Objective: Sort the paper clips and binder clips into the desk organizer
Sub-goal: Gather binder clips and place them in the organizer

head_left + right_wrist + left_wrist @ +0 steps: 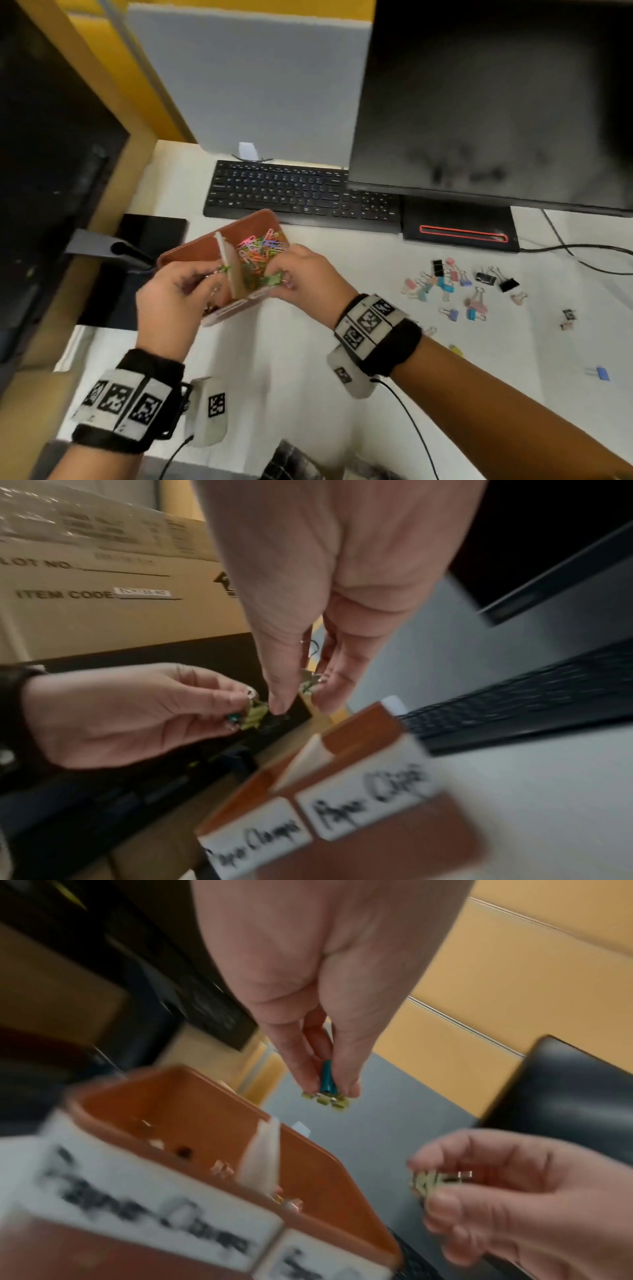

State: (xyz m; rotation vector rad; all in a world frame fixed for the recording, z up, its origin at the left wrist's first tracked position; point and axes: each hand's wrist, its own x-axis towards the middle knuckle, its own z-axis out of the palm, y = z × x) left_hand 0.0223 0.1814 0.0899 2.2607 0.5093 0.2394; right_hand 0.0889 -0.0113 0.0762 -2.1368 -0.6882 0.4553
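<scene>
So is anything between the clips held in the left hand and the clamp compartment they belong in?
Nothing visible. The left hand pinches a few binder clips above the organizer, whose top is open. The white divider stands just right of them, with the paper clips on its far side. The right hand holds its own clips.

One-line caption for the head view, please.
Both hands, left and right, pinch small clips over the brown desk organizer; binder clips lie scattered on the desk.
</scene>
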